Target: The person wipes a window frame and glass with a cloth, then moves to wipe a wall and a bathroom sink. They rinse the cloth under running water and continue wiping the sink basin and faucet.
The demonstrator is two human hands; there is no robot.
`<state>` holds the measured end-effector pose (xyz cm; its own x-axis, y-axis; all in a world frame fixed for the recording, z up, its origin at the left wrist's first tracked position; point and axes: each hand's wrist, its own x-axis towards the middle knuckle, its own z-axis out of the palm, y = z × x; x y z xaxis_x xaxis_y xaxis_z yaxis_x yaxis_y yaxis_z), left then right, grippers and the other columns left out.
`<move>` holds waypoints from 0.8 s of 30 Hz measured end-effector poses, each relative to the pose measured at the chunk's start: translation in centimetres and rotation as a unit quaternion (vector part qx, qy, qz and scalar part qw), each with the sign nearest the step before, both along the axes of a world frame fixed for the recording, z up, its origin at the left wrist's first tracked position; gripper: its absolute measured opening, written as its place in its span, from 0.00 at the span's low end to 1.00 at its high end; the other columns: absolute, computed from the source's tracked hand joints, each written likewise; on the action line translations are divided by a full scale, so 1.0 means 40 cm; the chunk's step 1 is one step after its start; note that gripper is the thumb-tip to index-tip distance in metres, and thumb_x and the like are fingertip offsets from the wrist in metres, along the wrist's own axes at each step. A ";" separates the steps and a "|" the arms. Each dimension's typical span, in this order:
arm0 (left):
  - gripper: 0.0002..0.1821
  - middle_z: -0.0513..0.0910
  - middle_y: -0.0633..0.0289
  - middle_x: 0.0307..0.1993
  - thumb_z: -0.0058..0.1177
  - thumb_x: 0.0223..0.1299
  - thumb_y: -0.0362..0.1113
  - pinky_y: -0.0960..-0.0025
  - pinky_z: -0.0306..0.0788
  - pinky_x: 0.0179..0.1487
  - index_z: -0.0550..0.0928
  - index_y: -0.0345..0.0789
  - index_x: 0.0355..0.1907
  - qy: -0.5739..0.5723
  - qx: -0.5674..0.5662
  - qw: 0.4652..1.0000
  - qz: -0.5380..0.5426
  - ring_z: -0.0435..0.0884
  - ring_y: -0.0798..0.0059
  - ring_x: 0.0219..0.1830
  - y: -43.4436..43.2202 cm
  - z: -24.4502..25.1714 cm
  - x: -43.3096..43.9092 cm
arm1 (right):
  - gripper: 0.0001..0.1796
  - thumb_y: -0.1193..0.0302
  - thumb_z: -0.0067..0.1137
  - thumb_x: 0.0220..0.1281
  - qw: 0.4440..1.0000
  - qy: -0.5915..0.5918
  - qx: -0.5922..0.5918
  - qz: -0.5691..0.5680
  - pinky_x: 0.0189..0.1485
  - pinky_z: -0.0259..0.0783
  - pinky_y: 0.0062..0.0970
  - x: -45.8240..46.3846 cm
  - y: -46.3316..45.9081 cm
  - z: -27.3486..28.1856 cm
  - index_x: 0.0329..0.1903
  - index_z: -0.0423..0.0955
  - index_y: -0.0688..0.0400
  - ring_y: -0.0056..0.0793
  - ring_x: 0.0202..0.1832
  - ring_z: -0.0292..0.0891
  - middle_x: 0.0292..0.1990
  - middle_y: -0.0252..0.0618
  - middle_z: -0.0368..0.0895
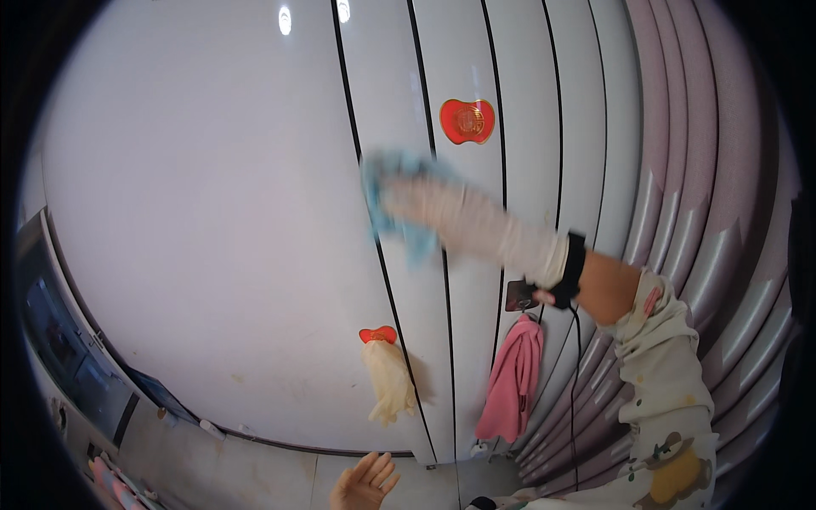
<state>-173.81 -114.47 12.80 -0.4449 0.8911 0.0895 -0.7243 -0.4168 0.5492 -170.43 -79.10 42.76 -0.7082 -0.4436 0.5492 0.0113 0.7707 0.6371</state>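
Note:
My right hand [417,201], in a whitish glove, presses a light blue cloth [417,245] against the white wall panels [392,115]. Motion blurs both the hand and the cloth. A black strap [575,261] circles that wrist, and a dark cable [575,395] hangs down from it. Bare and empty, my left hand [366,481] shows at the bottom edge with its fingers apart. Above my right hand, a red plaque with gold markings [467,121] is stuck to a panel.
Below hang a cream rubber glove [387,382], under a red sticker [377,335], and a pink towel [515,379] on a hook. Mauve pleated curtains [685,127] line the right side. At far left stands a glazed door [70,338]; pale floor tiles [268,468] lie below.

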 end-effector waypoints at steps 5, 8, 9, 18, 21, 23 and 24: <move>0.24 0.63 0.50 0.62 0.37 0.64 0.47 0.55 0.52 0.67 0.73 0.32 0.53 -0.026 0.001 0.999 -0.031 0.61 0.57 0.64 0.033 -0.005 -0.044 | 0.35 0.81 0.48 0.46 0.984 0.162 -0.063 -0.034 0.67 0.53 0.31 -0.010 -0.017 0.093 0.62 0.58 0.54 0.40 0.64 0.56 0.64 0.46 0.54; 0.24 0.64 0.50 0.61 0.37 0.64 0.47 0.54 0.52 0.67 0.73 0.32 0.54 -0.022 0.002 0.999 -0.048 0.61 0.57 0.64 0.038 -0.004 -0.071 | 0.37 0.81 0.50 0.43 0.996 0.040 -0.065 -0.049 0.65 0.54 0.35 0.002 -0.062 -0.052 0.63 0.57 0.55 0.44 0.63 0.56 0.62 0.50 0.56; 0.24 0.64 0.50 0.61 0.37 0.64 0.47 0.54 0.52 0.67 0.73 0.32 0.54 -0.016 0.001 0.998 -0.053 0.61 0.57 0.64 0.037 -0.004 -0.079 | 0.39 0.80 0.53 0.41 0.997 -0.019 -0.064 -0.032 0.65 0.55 0.38 0.008 -0.080 -0.122 0.63 0.57 0.55 0.47 0.62 0.56 0.60 0.50 0.58; 0.24 0.65 0.51 0.61 0.38 0.63 0.47 0.53 0.49 0.68 0.73 0.33 0.54 -0.010 -0.004 0.998 -0.068 0.61 0.57 0.64 -0.015 -0.017 -0.139 | 0.38 0.77 0.56 0.43 0.987 -0.081 -0.110 -0.078 0.54 0.66 0.30 0.010 -0.106 -0.168 0.63 0.57 0.54 0.37 0.52 0.68 0.54 0.43 0.66; 0.23 0.66 0.51 0.60 0.39 0.63 0.46 0.54 0.51 0.67 0.73 0.32 0.53 -0.019 -0.003 0.998 -0.068 0.62 0.57 0.63 -0.012 -0.012 -0.148 | 0.32 0.80 0.50 0.46 0.980 0.112 -0.157 0.043 0.56 0.66 0.29 -0.076 -0.117 -0.041 0.60 0.61 0.57 0.40 0.55 0.66 0.57 0.45 0.65; 0.24 0.68 0.49 0.57 0.41 0.61 0.45 0.54 0.55 0.65 0.73 0.30 0.53 -0.011 -0.036 0.998 -0.049 0.66 0.57 0.60 -0.004 -0.001 -0.149 | 0.32 0.80 0.50 0.48 0.967 0.168 -0.167 0.096 0.57 0.65 0.29 -0.146 -0.125 -0.002 0.61 0.61 0.57 0.40 0.56 0.66 0.57 0.46 0.65; 0.24 0.71 0.47 0.54 0.42 0.60 0.45 0.54 0.58 0.63 0.72 0.28 0.53 -0.002 -0.071 0.997 -0.029 0.68 0.56 0.58 0.000 0.006 -0.149 | 0.32 0.80 0.51 0.49 0.956 0.201 -0.166 0.134 0.57 0.65 0.29 -0.172 -0.127 -0.002 0.61 0.60 0.57 0.40 0.56 0.66 0.57 0.47 0.65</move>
<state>-179.77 -114.47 13.03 -0.3930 0.9186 -0.0414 -0.7468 -0.2926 0.5972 -177.31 -84.19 42.68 -0.2948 -0.3337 0.8954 -0.0227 0.9392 0.3425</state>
